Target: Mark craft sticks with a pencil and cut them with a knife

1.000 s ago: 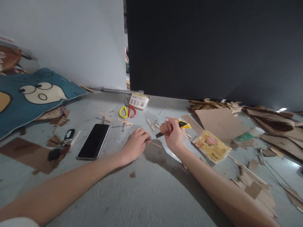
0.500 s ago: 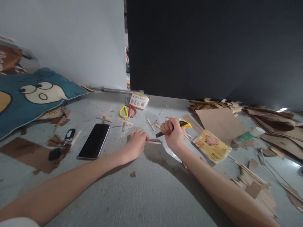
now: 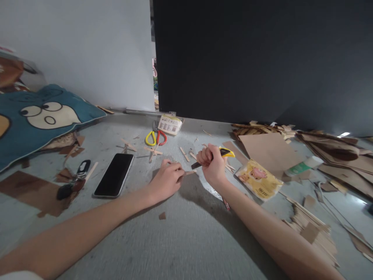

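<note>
My left hand (image 3: 168, 177) is closed around one end of a thin wooden stick (image 3: 190, 172), whose free end points right. In my right hand (image 3: 214, 163) is a yellow and black utility knife (image 3: 226, 152), gripped in a fist. Its dark tip slants down toward the left, close to the stick; I cannot tell whether they touch. Beyond the hands lie scissors (image 3: 161, 138) with one yellow and one red handle, next to a white and yellow packet (image 3: 170, 125). Several loose wooden sticks (image 3: 184, 154) are scattered nearby.
Left of my hands lie a phone (image 3: 114, 175), keys (image 3: 70, 186) and a blue cushion (image 3: 52, 116). On the right are a yellow tissue packet (image 3: 260, 179), a green and white glue stick (image 3: 303, 166) and cardboard pieces (image 3: 269, 151). A dark panel (image 3: 262, 62) stands behind.
My left hand has lifted slightly and its fingers have shifted on the stick, whose free end now tilts upward toward the knife. My right hand keeps its grip almost unmoved.
</note>
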Demonstrator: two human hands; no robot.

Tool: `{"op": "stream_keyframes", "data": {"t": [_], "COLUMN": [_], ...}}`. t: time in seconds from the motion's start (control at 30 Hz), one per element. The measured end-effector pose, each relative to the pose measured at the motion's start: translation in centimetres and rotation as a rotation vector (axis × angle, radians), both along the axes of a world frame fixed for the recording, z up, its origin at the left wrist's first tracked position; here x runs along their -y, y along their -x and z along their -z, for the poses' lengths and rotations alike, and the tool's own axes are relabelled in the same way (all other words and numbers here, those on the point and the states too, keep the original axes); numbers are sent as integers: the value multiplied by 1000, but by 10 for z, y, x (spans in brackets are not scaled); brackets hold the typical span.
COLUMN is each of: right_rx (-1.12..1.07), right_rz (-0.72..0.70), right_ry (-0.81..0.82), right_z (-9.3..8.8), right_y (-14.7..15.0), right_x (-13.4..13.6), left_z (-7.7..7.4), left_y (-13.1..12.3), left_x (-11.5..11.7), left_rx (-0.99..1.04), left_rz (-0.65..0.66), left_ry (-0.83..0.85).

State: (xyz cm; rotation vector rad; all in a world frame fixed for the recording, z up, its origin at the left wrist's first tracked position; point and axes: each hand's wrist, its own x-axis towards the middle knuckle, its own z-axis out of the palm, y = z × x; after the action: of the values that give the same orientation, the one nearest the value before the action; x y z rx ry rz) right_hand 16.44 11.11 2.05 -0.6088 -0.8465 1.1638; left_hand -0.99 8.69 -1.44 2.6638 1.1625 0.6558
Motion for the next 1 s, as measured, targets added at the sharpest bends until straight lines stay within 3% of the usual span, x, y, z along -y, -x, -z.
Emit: {"op": "stream_keyframes", "data": {"t": [0.23, 0.37, 0.53, 0.67, 0.87, 1.0], "right_rx": [-22, 15, 31, 26, 117, 89], "right_rz": [-48, -101, -95, -29, 221, 142], "right_ry": [9, 2, -2, -2, -36, -41], "right_z": [-1, 1, 1, 1, 0, -2], "right_y": [-1, -1, -2, -1, 0, 1], "right_x": [2, 2, 0, -1, 0, 3], "left_z": [-11, -11, -12, -12, -7, -6], "left_y": [-1, -2, -7, -6, -3, -6], "left_x": [-1, 2, 9, 5, 0, 5], "left_rx": [120, 70, 176, 145, 10, 59], "left_rz": [-200, -158, -157, -120, 89, 36], "left_ry": [139, 185, 350, 220, 245, 230]}}
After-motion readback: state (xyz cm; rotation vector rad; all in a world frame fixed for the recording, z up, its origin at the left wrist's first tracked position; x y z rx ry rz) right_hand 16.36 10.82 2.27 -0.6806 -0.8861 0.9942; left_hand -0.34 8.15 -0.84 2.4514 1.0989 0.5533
